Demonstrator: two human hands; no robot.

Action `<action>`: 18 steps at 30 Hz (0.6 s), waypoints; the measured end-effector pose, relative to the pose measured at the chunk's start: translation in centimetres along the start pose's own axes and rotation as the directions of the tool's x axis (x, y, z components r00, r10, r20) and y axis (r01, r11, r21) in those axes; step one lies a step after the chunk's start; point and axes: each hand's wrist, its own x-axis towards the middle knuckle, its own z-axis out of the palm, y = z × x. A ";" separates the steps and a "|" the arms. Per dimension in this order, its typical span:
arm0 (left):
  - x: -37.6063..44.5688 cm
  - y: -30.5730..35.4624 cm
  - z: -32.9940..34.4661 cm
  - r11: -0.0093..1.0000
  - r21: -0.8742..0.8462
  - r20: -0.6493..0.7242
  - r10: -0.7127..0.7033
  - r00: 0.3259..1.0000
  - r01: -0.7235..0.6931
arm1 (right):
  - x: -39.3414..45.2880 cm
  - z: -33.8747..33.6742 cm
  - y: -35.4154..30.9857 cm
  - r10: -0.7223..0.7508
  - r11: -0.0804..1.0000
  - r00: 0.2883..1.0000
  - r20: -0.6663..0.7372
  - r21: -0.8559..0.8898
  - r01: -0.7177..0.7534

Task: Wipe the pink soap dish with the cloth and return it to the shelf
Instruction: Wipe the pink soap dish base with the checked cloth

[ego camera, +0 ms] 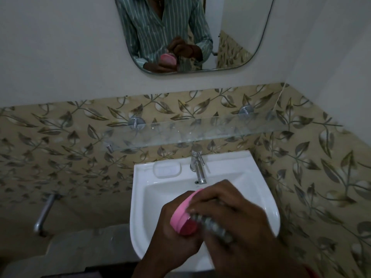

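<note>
Tiles with a brown leaf pattern run along the lower wall, and a metal pipe sticks out at far left. A white basin sits centre under a glass shelf, a chrome tap and a mirror. No writing is readable. Over the basin the left hand cups the pink soap dish, fingers curled beneath it. The right hand presses a grey patterned cloth against the dish, fingers bent around the cloth.
</note>
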 end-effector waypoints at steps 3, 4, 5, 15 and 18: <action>-0.2 -0.6 0.0 0.996 0.032 -0.022 0.085 0.996 -0.084 | 0.0 0.3 -0.1 -0.036 0.999 0.999 0.014 0.036 0.035; 0.1 -0.1 0.1 0.978 0.020 0.023 0.205 0.979 -0.205 | 0.3 -0.2 0.6 0.009 0.998 1.000 -0.014 0.062 -0.008; 0.6 0.5 0.1 0.957 -0.001 0.040 0.291 0.956 -0.292 | 0.5 -0.7 1.2 0.065 0.996 0.997 -0.047 0.068 -0.062; 1.0 0.8 -0.4 0.953 -0.011 0.090 0.303 0.949 -0.303 | 0.2 -0.4 0.6 0.083 0.996 0.995 -0.053 0.042 -0.081; 0.8 0.8 -0.4 0.951 -0.031 0.106 0.311 0.945 -0.309 | 0.5 -0.3 -0.1 0.074 0.997 0.997 -0.028 -0.015 -0.074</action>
